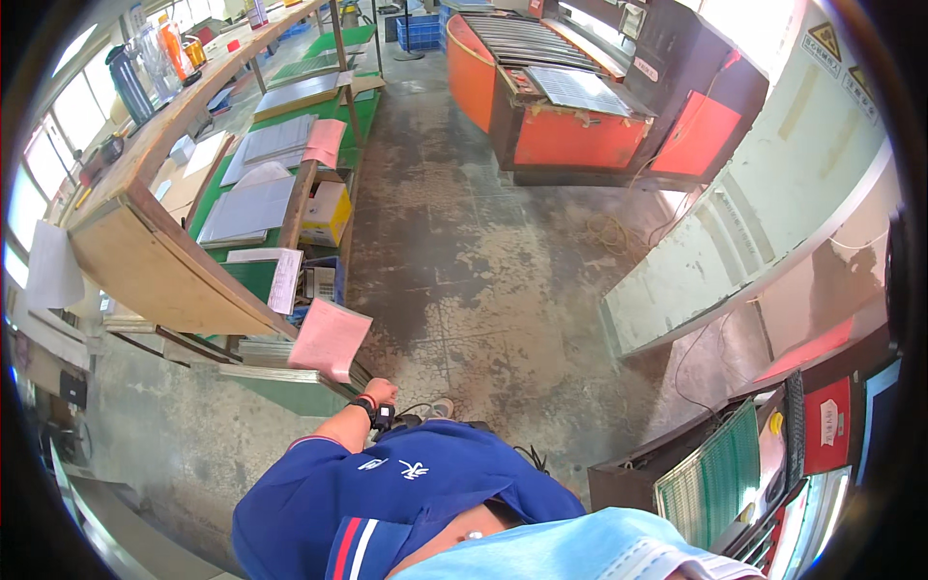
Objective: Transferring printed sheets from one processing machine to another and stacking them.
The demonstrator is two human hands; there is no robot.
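Note:
My left hand (382, 391), with a dark strap and a small device on its wrist, hangs low in front of my body. Its fingers look curled in, and nothing shows in them. Nearest to it lies a pink sheet (331, 340) on the end of a stack of flat panels (275, 374) on a low shelf. Whether the hand touches the stack's edge I cannot tell. My right hand is out of the picture; the blue shirt covers that side.
A wooden workbench (159, 275) with green shelves of panels runs along the left. Ahead on the right stands an orange roller conveyor (580, 135). A pale machine cabinet (735, 227) leans into view at right, above a loose cable (611, 235). A keyboard (795, 425) lies at lower right.

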